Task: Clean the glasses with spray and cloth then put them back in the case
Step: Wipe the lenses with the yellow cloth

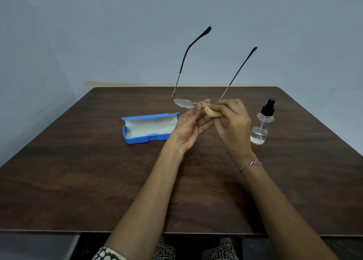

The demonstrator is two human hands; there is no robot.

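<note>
The left hand (188, 128) pinches the glasses (184, 103) at the bridge, held above the table (78, 181) with temples pointing up. The right hand (233, 126) grips a folded yellow cloth (213, 113) against one lens. The blue case (149, 128) lies open just left of the hands, and the spray bottle (262, 124) stands upright to their right.

One pair of glasses (184, 103), one cloth (213, 113), one case (149, 127), one spray bottle (262, 123), two hands.

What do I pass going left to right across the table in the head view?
From the left: blue case, left hand, cloth, right hand, spray bottle. The glasses span both hands, so I leave them out.
</note>
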